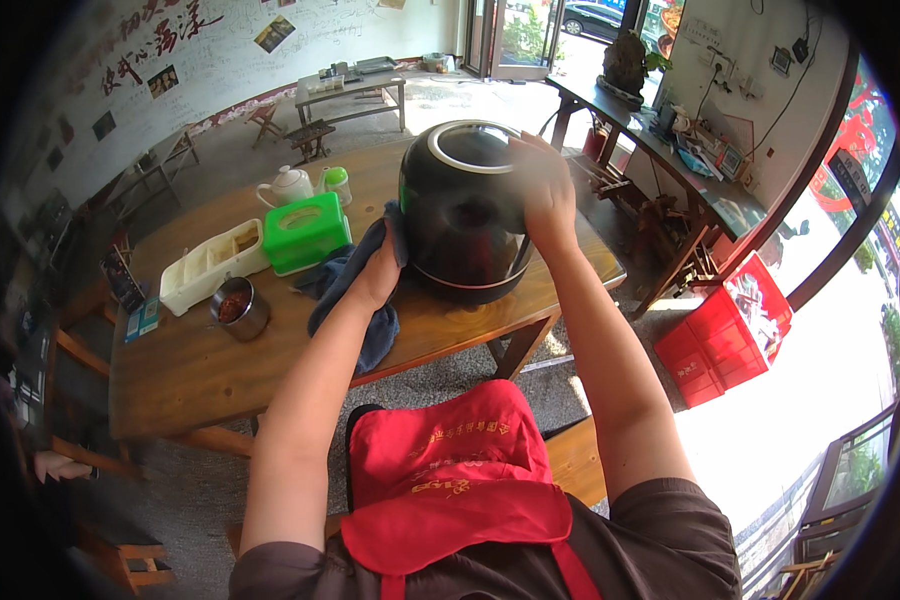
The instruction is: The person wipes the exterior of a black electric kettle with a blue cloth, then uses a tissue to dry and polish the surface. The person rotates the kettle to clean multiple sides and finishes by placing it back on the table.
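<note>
A glossy black round appliance with a pale ring on its top (pixel 457 217) stands on the wooden table (pixel 195 375), near its right end. My left hand (pixel 381 266) holds a dark blue cloth (pixel 356 322) against the appliance's left side; part of the cloth hangs down onto the tabletop. On the upper right side of the appliance lies my right hand (pixel 546 187), its fingers blurred and spread over the rim and side. Just left of the cloth is a green tissue box (pixel 307 232).
Left on the table are a white compartment box (pixel 214 266), a metal cup with red contents (pixel 240 307), a white teapot (pixel 285 186) and a green-capped jar (pixel 337 184). A red crate (pixel 720 345) is on the floor to the right, near a cluttered side table (pixel 667 142).
</note>
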`<control>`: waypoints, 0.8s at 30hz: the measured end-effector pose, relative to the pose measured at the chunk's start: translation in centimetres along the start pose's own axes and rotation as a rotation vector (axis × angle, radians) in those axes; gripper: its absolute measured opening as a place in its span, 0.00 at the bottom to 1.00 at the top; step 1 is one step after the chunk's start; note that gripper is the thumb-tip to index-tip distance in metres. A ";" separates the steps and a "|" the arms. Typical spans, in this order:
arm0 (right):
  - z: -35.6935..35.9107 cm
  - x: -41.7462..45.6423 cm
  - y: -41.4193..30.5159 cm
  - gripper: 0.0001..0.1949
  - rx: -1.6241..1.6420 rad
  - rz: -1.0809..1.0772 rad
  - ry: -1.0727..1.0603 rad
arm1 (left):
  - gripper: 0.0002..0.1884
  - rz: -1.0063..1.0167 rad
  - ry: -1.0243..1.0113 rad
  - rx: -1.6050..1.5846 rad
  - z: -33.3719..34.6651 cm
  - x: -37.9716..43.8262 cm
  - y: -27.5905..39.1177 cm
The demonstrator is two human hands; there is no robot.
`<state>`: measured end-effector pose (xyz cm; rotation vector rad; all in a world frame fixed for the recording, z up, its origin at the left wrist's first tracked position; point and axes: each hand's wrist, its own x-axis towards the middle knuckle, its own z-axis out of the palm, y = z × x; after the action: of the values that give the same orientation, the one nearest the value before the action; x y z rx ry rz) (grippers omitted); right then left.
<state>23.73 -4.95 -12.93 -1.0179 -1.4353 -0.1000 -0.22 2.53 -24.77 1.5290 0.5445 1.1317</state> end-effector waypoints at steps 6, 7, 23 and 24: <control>-0.1 -0.2 0.1 0.17 -0.001 0.028 0.009 | 0.28 0.610 0.253 0.807 5.0 0.8 7.4; -0.4 -0.2 0.2 0.17 0.004 0.037 0.018 | 0.25 0.744 0.285 0.909 6.1 0.7 8.9; -0.1 -0.1 -0.5 0.16 0.013 0.049 -0.004 | 0.34 -0.199 -0.360 1.027 6.6 16.3 16.5; -0.2 -0.2 -0.3 0.16 0.000 0.054 -0.002 | 0.33 -0.218 -0.351 0.966 6.2 16.7 16.2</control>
<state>23.62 -5.33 -12.93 -1.0564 -1.4082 -0.0594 8.79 8.56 -3.29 2.3445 1.0656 0.3844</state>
